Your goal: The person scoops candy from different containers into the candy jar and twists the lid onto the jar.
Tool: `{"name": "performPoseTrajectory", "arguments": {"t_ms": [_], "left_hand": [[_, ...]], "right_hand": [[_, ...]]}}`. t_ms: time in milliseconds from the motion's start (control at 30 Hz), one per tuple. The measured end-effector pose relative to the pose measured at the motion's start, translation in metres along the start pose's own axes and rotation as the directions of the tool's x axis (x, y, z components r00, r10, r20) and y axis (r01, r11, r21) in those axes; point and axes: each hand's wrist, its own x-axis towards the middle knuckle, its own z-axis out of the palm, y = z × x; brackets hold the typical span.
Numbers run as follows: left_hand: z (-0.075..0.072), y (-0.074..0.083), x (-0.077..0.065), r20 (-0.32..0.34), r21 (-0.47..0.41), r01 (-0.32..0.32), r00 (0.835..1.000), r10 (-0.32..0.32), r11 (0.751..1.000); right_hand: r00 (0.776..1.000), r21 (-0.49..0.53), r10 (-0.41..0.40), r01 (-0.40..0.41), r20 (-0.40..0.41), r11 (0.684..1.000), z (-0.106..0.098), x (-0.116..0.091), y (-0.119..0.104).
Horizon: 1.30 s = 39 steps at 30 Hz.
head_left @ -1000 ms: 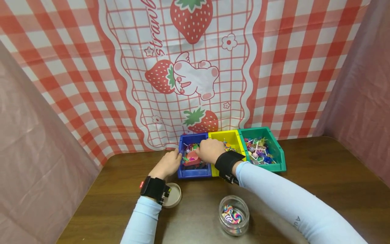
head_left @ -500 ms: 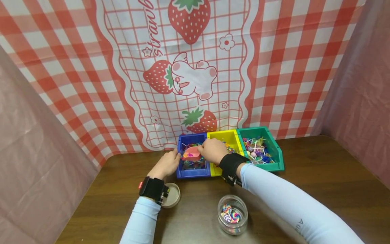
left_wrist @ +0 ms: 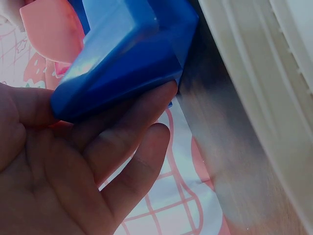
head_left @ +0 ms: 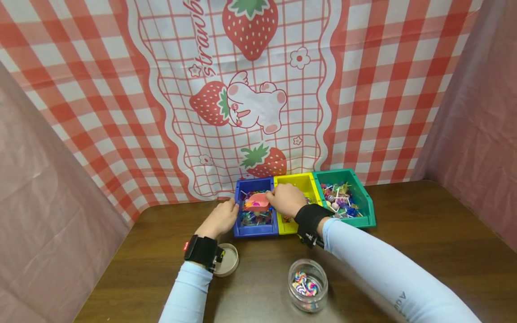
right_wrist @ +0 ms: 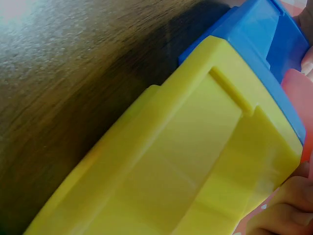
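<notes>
My right hand (head_left: 287, 200) grips the handle of a pink scoop (head_left: 258, 201), which hangs over the blue bin (head_left: 256, 231) with a few small bright pieces in its bowl. Lollipops and other wrapped-looking candies (head_left: 256, 219) lie below it in that bin. At the bin's left side, my left hand (head_left: 218, 220) holds the rim; in the left wrist view its fingers (left_wrist: 132, 117) lie along the outer blue wall. The right wrist view shows mostly the yellow bin (right_wrist: 195, 147), with part of the right hand (right_wrist: 283, 208) at the edge.
The yellow bin joins the blue one, and a green bin (head_left: 366, 202) with lollipops joins on the right. A glass jar (head_left: 308, 303) holding several swirl pieces stands at the front. A round pale lid (head_left: 227, 262) lies near my left wrist. A checked cloth (head_left: 371, 89) hangs behind.
The scoop has risen out of the candies in the blue bin and shifted slightly right, carrying small pieces. The left hand stays on the bin's rim.
</notes>
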Motion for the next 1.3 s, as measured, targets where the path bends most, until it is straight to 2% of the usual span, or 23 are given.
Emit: {"name": "performPoseTrajectory", "arguments": {"t_ms": [233,400,600,867,1100,1300], "left_hand": [[0.002,0.000,0.001,-0.001,0.002,-0.002,1.000,0.002,1.000],[0.003,0.003,0.000,0.012,0.003,-0.002,1.000,0.002,1.000],[0.004,0.007,0.002,0.019,0.008,-0.004,1.000,0.004,1.000],[0.000,0.008,0.002,0.034,0.023,0.022,0.999,-0.023,0.999],[-0.001,0.007,0.000,0.009,0.030,0.022,1.000,-0.022,0.999],[0.000,0.005,-0.002,0.007,0.035,0.030,1.000,-0.030,0.999]], "right_hand": [[1.000,0.071,0.014,-0.014,-0.010,0.997,-0.005,-0.005,0.005],[1.000,0.136,0.021,-0.021,0.000,0.990,-0.012,-0.019,0.009],[0.999,0.187,-0.034,0.034,-0.004,0.982,-0.031,-0.045,0.020],[0.994,0.221,-0.106,0.101,0.011,0.970,-0.058,-0.093,0.041],[0.977,0.163,-0.213,0.207,0.020,0.965,-0.081,-0.139,0.054],[0.962,0.025,-0.273,0.273,0.015,0.962,-0.094,-0.162,0.059]]}}
